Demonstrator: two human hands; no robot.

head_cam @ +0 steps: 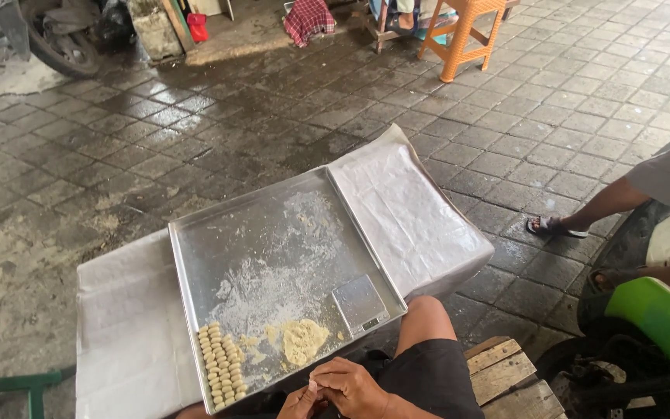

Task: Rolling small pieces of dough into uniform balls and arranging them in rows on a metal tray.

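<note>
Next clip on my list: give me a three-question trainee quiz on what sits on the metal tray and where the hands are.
1. True or false: the small dough pieces lie in rows at the near left corner of the metal tray.
2. Which thing rests at the tray's near right corner? A) the digital scale B) a rolling pin C) a bowl
3. Fill in: the left hand and right hand meet just beyond the tray's ____ edge.

Key: 1 true. 2 A. 3 near; the fingers pinch together there, and what they hold is too small to tell. A flattened dough lump lies between the pieces and the scale.
</note>
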